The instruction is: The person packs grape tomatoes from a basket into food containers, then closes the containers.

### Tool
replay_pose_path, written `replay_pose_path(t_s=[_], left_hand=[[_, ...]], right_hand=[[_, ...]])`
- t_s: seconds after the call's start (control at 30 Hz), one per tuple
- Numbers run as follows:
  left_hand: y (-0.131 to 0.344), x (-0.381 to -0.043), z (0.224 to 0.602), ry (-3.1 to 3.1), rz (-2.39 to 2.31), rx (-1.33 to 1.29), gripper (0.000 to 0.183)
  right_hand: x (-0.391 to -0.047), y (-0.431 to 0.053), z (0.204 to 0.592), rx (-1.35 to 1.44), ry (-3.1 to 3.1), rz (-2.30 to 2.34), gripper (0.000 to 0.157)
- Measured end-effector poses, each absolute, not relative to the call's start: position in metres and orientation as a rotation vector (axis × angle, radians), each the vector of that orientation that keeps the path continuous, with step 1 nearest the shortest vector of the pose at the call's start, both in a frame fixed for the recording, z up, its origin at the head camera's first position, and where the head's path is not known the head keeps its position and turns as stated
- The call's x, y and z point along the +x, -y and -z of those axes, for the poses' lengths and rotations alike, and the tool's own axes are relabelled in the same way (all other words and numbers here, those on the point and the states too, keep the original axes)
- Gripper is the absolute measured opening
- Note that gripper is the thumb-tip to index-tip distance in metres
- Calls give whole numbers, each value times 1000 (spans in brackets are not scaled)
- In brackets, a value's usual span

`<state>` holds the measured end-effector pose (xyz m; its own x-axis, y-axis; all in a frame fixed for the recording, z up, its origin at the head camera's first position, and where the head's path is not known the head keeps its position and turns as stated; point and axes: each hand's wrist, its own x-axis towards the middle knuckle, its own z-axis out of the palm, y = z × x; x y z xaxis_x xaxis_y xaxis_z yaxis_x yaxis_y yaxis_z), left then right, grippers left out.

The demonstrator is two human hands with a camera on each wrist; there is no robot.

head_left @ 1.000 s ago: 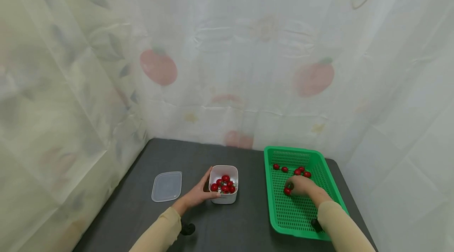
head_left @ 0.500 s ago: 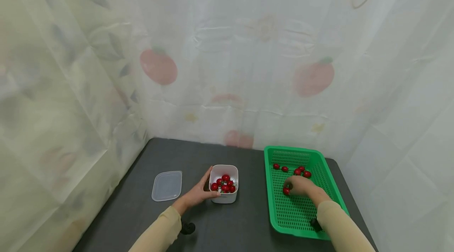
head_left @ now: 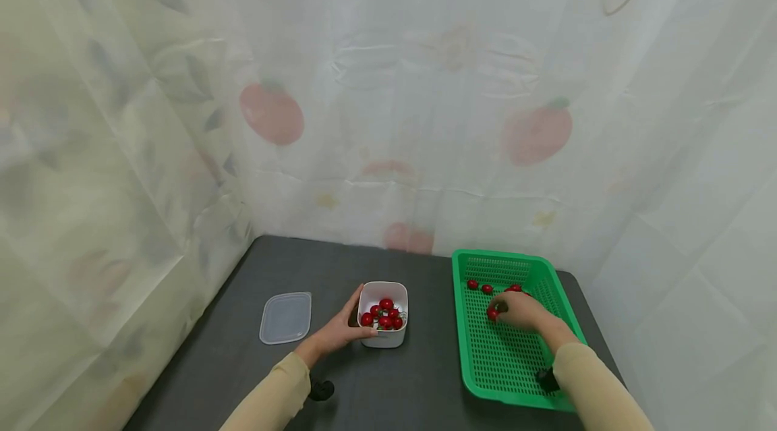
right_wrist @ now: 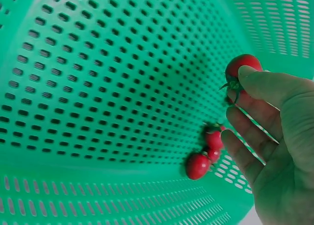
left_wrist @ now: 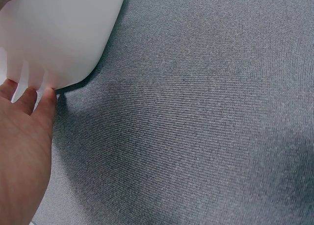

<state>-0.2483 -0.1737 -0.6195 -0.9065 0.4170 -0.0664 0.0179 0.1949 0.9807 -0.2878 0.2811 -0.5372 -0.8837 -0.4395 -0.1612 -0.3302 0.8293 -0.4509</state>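
Note:
My left hand (head_left: 336,333) holds a small white plastic container (head_left: 381,340) from its left side, thumb along the near wall and fingers at the far corner. In the left wrist view, several fingertips (left_wrist: 49,93) press on the container's pale wall (left_wrist: 59,33). Several cherry tomatoes (head_left: 385,322) lie inside it. Over the green basket, my right hand (head_left: 523,311) pinches one cherry tomato (right_wrist: 244,64) between thumb and fingers, its green stalk hanging down. The other fingers are spread and loosely bent. Beyond them, more cherry tomatoes (right_wrist: 197,166) lie on the basket floor.
The green perforated basket (head_left: 463,350) stands at the table's right, with two more tomatoes (head_left: 473,284) near its back left. A clear square lid (head_left: 285,318) lies left of the container on the dark table (head_left: 425,377). Printed curtains (head_left: 419,114) surround the table's back and sides.
My right hand has moved slightly back and to the right with the tomato, now overlapping the tomatoes behind it. My left hand and the container have stayed in place.

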Motion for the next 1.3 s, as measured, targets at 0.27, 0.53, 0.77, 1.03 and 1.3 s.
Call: replay_pose_path(t_s=[0.27,0.53,0.77,1.03,1.3], left_hand=[[175,-248,620,-2139,-1777,437,110],[175,-248,619,-2144,-1780,445,109],[174,-247,618,-2133,-1786,444,109],[175,-248,619,-2127,-1789,457,108],[175,-249,620,-2125,-1784,481,108]], right_hand=[[-298,-283,522,-587,-2760,727,29],[-301,-272,502,-649,-2807,748,33],[-298,-255,483,-756,-2810,766,33],[-296,-227,471,-847,-2798,773,33],[-301,-196,464,-889,-2785,747,34]])
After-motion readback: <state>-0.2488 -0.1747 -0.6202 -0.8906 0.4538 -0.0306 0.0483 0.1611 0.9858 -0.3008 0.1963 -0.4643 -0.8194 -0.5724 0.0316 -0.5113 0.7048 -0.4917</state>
